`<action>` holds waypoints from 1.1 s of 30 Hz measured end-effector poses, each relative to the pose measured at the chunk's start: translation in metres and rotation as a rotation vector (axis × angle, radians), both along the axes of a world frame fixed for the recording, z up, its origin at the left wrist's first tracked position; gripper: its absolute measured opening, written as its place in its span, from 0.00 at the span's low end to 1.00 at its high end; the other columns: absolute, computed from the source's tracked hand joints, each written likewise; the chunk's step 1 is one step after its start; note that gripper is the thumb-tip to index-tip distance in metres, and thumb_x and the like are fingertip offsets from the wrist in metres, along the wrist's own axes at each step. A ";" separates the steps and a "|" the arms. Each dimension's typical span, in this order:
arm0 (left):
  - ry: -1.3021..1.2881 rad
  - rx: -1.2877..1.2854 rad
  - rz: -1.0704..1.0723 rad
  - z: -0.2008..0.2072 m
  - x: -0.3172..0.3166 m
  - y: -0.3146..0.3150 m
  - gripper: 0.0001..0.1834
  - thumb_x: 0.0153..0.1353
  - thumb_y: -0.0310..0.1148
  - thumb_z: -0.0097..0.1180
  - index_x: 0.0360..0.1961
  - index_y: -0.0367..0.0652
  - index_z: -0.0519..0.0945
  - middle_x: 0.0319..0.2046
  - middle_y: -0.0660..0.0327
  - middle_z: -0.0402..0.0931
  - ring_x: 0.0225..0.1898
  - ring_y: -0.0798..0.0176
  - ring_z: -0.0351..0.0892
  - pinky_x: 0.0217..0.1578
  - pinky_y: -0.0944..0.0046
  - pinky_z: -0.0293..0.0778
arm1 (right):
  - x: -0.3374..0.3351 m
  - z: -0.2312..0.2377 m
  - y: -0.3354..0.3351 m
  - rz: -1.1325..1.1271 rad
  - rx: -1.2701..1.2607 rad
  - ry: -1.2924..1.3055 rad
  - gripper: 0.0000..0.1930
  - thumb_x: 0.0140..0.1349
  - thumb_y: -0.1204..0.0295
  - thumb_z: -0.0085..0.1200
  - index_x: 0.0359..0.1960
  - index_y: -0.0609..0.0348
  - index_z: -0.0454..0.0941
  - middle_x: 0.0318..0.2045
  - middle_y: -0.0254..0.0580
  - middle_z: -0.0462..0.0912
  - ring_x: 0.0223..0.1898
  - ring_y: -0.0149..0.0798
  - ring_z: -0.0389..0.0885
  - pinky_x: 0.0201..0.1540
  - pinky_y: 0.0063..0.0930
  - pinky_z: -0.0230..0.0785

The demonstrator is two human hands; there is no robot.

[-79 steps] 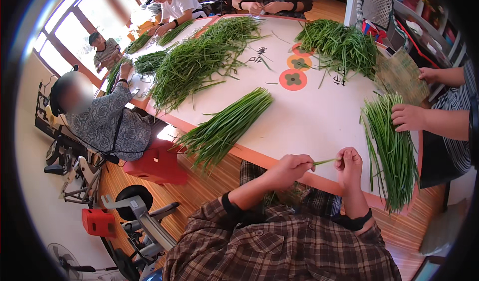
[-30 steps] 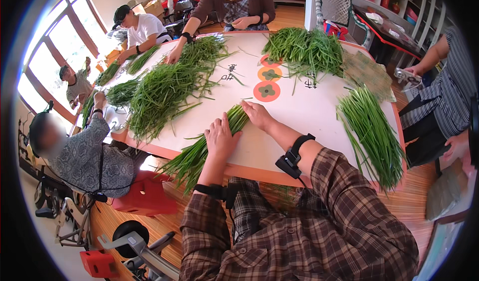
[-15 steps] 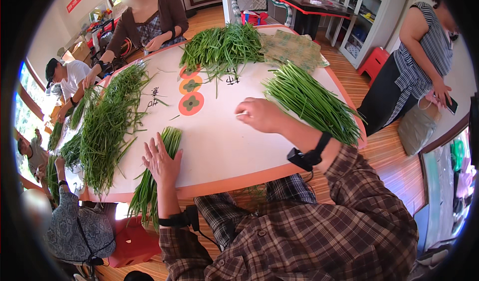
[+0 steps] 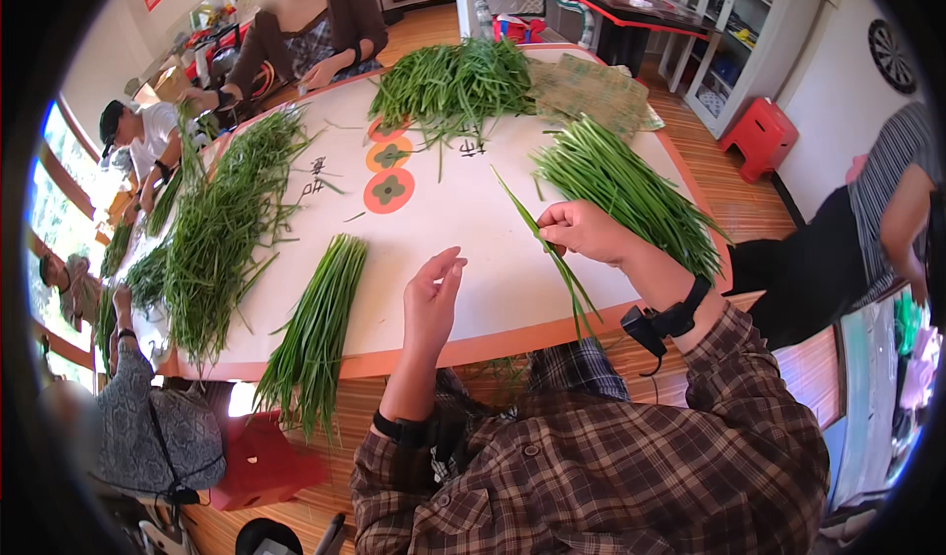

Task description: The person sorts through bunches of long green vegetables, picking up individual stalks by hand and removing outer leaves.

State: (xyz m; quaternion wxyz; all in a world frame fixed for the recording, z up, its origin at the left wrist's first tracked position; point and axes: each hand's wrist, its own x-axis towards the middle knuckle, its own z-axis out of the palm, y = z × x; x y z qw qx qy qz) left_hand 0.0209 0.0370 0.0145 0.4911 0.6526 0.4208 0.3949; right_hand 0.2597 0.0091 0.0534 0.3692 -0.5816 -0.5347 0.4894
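My right hand (image 4: 581,232) pinches a few long green garlic chive leaves (image 4: 564,271) between thumb and fingers, their tips pointing up and down over the table. My left hand (image 4: 435,294) hovers near the table's front edge with fingers slightly bent and apart, holding nothing. Left of it, a neat bundle of garlic chives (image 4: 313,338) lies with its cut ends away from me and its leaves hanging over the edge. Close beyond my right hand lies a larger aligned bunch of garlic chives (image 4: 631,195).
The white table (image 4: 434,230) has an orange rim. Loose chive heaps lie at its far side (image 4: 451,82) and left side (image 4: 232,230), near a patterned mat (image 4: 591,94). Several people sit around the left. A person in stripes (image 4: 882,195) stands right, past a red stool (image 4: 761,136).
My left hand has left the chive bundle and moved right. My right hand has moved right and now holds a few chive leaves. The striped person has shifted toward the right rim.
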 end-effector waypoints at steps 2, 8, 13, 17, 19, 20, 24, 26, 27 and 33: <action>-0.111 -0.083 0.005 0.005 0.000 0.003 0.16 0.59 0.32 0.46 0.46 0.35 0.72 0.37 0.58 0.76 0.40 0.67 0.73 0.36 0.69 0.68 | -0.019 -0.004 -0.001 0.095 -0.028 0.163 0.08 0.56 0.71 0.47 0.33 0.62 0.74 0.24 0.34 0.77 0.23 0.25 0.71 0.26 0.17 0.63; -0.380 -0.261 0.049 0.003 -0.012 0.006 0.13 0.60 0.34 0.47 0.42 0.38 0.74 0.30 0.62 0.76 0.31 0.70 0.73 0.28 0.73 0.67 | -0.079 -0.027 -0.004 0.218 -0.070 0.341 0.07 0.57 0.73 0.48 0.35 0.62 0.72 0.24 0.31 0.76 0.24 0.22 0.69 0.27 0.14 0.61; -0.527 -0.366 0.000 -0.006 -0.028 0.006 0.09 0.59 0.33 0.48 0.36 0.40 0.75 0.24 0.64 0.75 0.25 0.74 0.71 0.24 0.75 0.65 | -0.095 -0.041 -0.006 0.268 -0.011 0.351 0.07 0.55 0.74 0.52 0.33 0.64 0.71 0.24 0.31 0.74 0.25 0.22 0.69 0.30 0.17 0.64; -0.557 -0.375 0.034 -0.003 -0.029 0.004 0.08 0.58 0.33 0.50 0.34 0.40 0.75 0.23 0.66 0.74 0.25 0.74 0.72 0.23 0.76 0.65 | -0.096 -0.032 -0.006 0.119 0.263 0.212 0.08 0.54 0.71 0.53 0.32 0.61 0.71 0.21 0.30 0.73 0.24 0.22 0.68 0.27 0.17 0.63; -0.570 -0.375 0.074 -0.003 -0.028 0.004 0.08 0.57 0.33 0.51 0.33 0.40 0.74 0.23 0.65 0.74 0.24 0.74 0.72 0.22 0.76 0.65 | -0.096 -0.016 -0.009 0.153 0.294 -0.050 0.09 0.53 0.71 0.55 0.32 0.60 0.70 0.22 0.28 0.70 0.23 0.21 0.67 0.26 0.16 0.62; -0.568 -0.379 0.076 -0.005 -0.027 0.004 0.08 0.57 0.33 0.51 0.33 0.40 0.74 0.23 0.65 0.74 0.24 0.74 0.72 0.22 0.76 0.65 | -0.098 -0.018 -0.008 0.142 0.408 -0.187 0.10 0.51 0.68 0.57 0.29 0.58 0.70 0.20 0.30 0.70 0.21 0.25 0.68 0.24 0.19 0.61; -0.492 -0.356 0.071 -0.005 -0.019 -0.002 0.06 0.57 0.32 0.51 0.31 0.40 0.74 0.23 0.65 0.73 0.22 0.73 0.72 0.21 0.75 0.66 | -0.106 -0.023 -0.009 0.105 0.573 -0.500 0.13 0.52 0.60 0.52 0.24 0.56 0.67 0.19 0.35 0.72 0.21 0.38 0.72 0.23 0.29 0.63; -0.475 -0.355 0.059 -0.005 -0.015 -0.005 0.06 0.56 0.31 0.52 0.31 0.40 0.73 0.22 0.65 0.72 0.22 0.73 0.72 0.21 0.75 0.66 | -0.105 -0.033 -0.007 0.100 0.622 -0.519 0.12 0.54 0.62 0.50 0.24 0.56 0.67 0.19 0.36 0.71 0.21 0.36 0.71 0.23 0.28 0.63; -0.465 -0.349 0.073 -0.007 -0.015 -0.005 0.06 0.57 0.31 0.51 0.31 0.40 0.73 0.22 0.66 0.72 0.22 0.73 0.71 0.21 0.75 0.66 | -0.105 -0.037 -0.007 0.104 0.673 -0.538 0.10 0.55 0.64 0.49 0.24 0.56 0.67 0.19 0.36 0.70 0.21 0.34 0.71 0.22 0.28 0.62; -0.498 -0.340 0.038 -0.011 -0.013 -0.009 0.06 0.58 0.31 0.48 0.31 0.40 0.73 0.22 0.67 0.71 0.22 0.74 0.70 0.23 0.75 0.67 | -0.092 -0.046 -0.001 0.212 -0.034 0.549 0.08 0.60 0.67 0.45 0.25 0.56 0.68 0.18 0.27 0.67 0.21 0.22 0.63 0.25 0.17 0.57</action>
